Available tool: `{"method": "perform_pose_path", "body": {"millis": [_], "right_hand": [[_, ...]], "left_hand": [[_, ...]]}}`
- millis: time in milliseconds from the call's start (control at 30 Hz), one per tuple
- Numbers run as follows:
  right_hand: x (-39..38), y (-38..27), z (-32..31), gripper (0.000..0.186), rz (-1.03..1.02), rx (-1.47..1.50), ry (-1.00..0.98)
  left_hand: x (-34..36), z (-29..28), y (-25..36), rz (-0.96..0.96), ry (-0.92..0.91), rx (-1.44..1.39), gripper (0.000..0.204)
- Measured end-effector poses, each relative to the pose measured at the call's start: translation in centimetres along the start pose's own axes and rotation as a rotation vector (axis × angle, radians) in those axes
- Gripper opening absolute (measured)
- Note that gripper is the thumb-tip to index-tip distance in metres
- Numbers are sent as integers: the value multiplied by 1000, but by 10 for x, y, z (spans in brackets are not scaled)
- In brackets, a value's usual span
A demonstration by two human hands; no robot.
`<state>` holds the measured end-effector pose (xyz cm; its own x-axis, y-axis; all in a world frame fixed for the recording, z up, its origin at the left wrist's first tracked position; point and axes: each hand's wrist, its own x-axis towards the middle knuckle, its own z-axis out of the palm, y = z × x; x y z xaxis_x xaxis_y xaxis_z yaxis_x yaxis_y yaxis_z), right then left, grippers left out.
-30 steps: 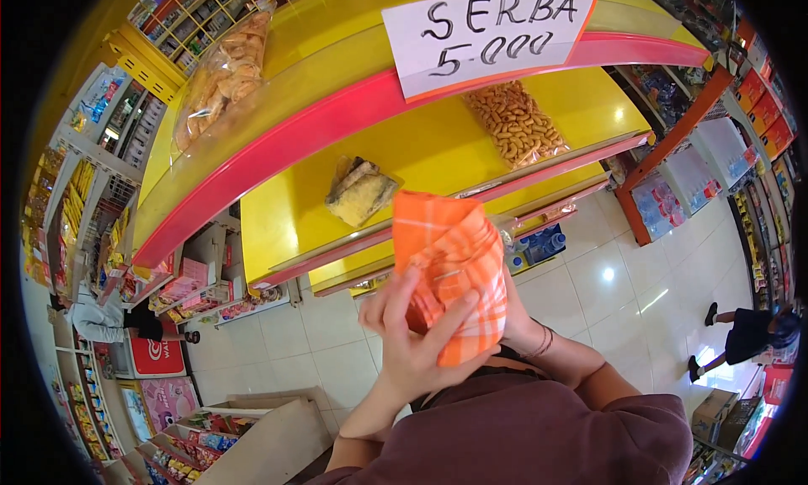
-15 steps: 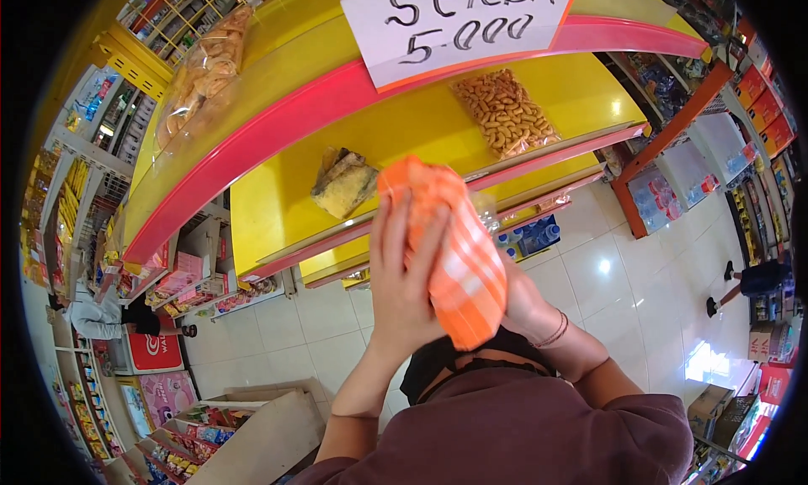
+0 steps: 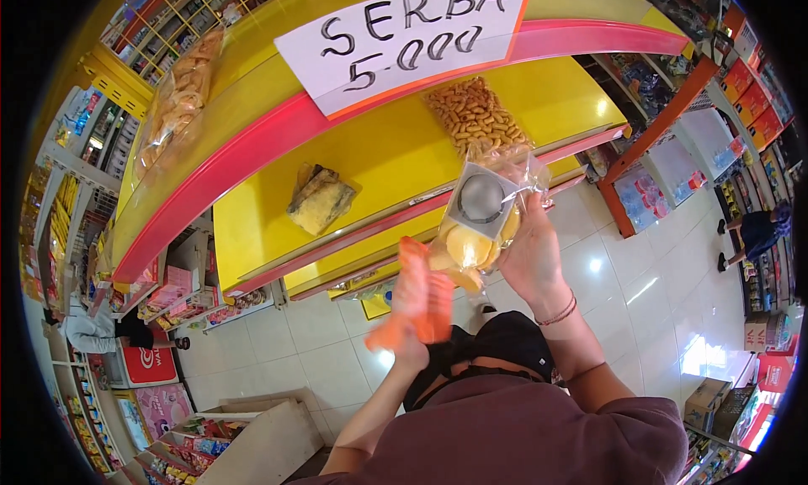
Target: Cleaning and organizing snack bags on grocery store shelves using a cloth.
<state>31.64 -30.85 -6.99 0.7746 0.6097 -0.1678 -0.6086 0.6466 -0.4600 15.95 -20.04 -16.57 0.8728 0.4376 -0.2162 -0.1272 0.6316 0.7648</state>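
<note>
My right hand (image 3: 532, 253) grips a clear plastic bag of yellow chips (image 3: 471, 245) by its right side. A square label with a grey round mark faces up on the bag, whose top reaches the shelf edge. Lower and to the left, my left hand (image 3: 409, 346) is closed on an orange and white checked cloth (image 3: 436, 308), blurred by motion and close to the bag's lower end. On the yellow shelf (image 3: 261, 224) beyond lie a small bag of dark and pale yellow snacks (image 3: 320, 200) and a larger bag of brown crunchy snacks (image 3: 475, 114).
A handwritten paper sign (image 3: 404, 43) hangs on the pink edge of the upper shelf, near a bag of crackers (image 3: 178, 102). One person (image 3: 91, 332) stands far left, another (image 3: 753, 235) far right. A snack rack (image 3: 252, 443) stands lower left.
The cloth has moved down and left in my left hand, away from my right hand. The chip bag, mostly hidden behind it before, now shows in my right hand, raised toward the shelf.
</note>
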Motion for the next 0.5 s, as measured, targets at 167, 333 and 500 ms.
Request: {"method": "perform_pose_path", "body": {"millis": [167, 333, 500], "right_hand": [[-3, 16, -19, 47, 64, 37, 24], [-3, 5, -37, 46, -21, -468, 64], [-32, -15, -45, 66, 153, -356, -177]], "left_hand": [[-8, 24, -8, -26, -28, -559, 51], [-11, 24, -2, 315, 70, 352, 62], [-9, 49, 18, 1007, -185, 1062, 41]]}}
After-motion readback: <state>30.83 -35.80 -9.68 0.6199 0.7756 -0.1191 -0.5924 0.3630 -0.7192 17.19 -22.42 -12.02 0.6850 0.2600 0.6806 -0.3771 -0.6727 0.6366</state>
